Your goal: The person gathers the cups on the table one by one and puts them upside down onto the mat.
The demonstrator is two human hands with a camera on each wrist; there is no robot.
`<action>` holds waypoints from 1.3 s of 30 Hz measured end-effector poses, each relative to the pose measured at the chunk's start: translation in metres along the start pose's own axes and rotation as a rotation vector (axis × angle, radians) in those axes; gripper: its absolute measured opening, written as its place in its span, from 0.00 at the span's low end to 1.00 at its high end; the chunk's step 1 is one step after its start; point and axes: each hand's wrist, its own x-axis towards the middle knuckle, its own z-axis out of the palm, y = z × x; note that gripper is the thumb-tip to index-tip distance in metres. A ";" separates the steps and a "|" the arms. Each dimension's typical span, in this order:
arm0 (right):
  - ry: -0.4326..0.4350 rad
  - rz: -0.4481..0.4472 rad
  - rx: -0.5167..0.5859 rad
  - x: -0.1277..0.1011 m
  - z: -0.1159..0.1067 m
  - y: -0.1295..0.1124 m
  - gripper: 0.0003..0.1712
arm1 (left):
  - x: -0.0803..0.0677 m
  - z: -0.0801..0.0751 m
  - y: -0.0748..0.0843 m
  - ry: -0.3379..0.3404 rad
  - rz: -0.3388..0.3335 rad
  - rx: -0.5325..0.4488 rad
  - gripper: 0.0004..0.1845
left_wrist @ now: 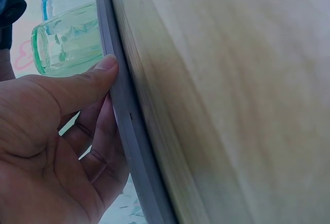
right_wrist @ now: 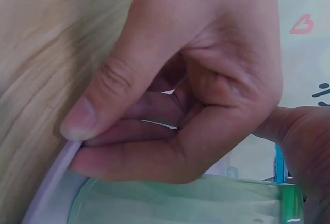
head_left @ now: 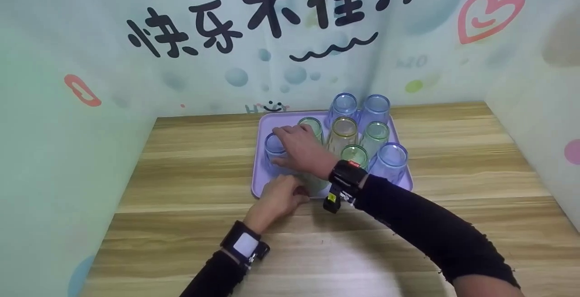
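My left hand (head_left: 278,199) pinches the near rim of a lilac tray (head_left: 256,183) between thumb and fingers. In the right wrist view the left hand (right_wrist: 180,90) shows close up, thumb outside the rim and fingertips inside. My right hand (head_left: 306,149) reaches across the tray and grips a blue glass (head_left: 273,145) at its left side; a green glass (head_left: 310,122) stands just behind that hand. Another green glass (left_wrist: 67,41) stands close inside the near rim, mostly covered by the right wrist in the head view.
Several more glasses share the tray: a yellow glass (head_left: 344,129) in the middle, a blue glass (head_left: 344,104) at the back, a blue glass (head_left: 392,158) at the front right. The tray lies on a wood-grain table (head_left: 190,170) near a printed wall cloth (head_left: 204,79).
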 end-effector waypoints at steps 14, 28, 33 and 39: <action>0.054 0.000 0.252 -0.010 -0.025 0.015 0.46 | 0.001 0.005 0.001 0.002 0.021 -0.043 0.03; 0.281 -0.179 0.168 -0.125 -0.089 0.090 0.35 | -0.036 -0.065 0.012 -0.037 0.155 -0.062 0.13; 0.209 -0.110 0.025 -0.167 -0.093 0.122 0.40 | -0.053 -0.100 0.000 0.108 0.154 -0.046 0.26; 0.135 0.018 -0.067 -0.193 -0.094 0.147 0.42 | -0.051 -0.123 -0.018 0.110 0.083 0.124 0.37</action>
